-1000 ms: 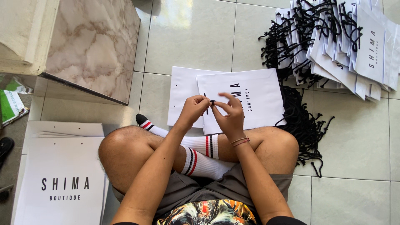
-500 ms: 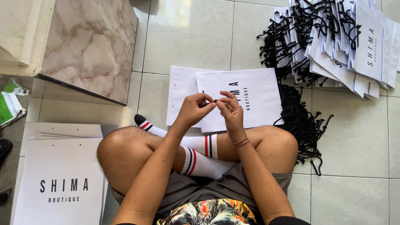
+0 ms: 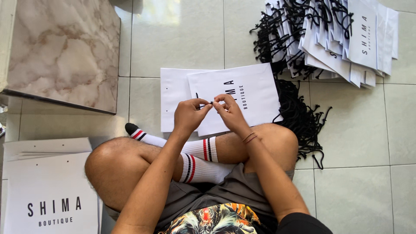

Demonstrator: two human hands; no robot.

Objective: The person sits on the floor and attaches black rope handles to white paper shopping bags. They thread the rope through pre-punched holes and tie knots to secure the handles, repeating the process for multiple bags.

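I sit cross-legged on a tiled floor. My left hand and my right hand meet fingertip to fingertip above a flat white paper bag, pinching a thin black cord between them. A short loop of the cord shows left of my left thumb. A second flat white bag lies under the first, sticking out to the left.
A heap of loose black cords lies right of the bags. Finished white bags with black handles are piled at the top right. A marble-patterned slab is at the top left; a stack of flat white bags lies at the bottom left.
Both hands stay together over the white bag. The fingers have shifted slightly on the cord, the left thumb and forefinger now pinching closer to the right fingertips.
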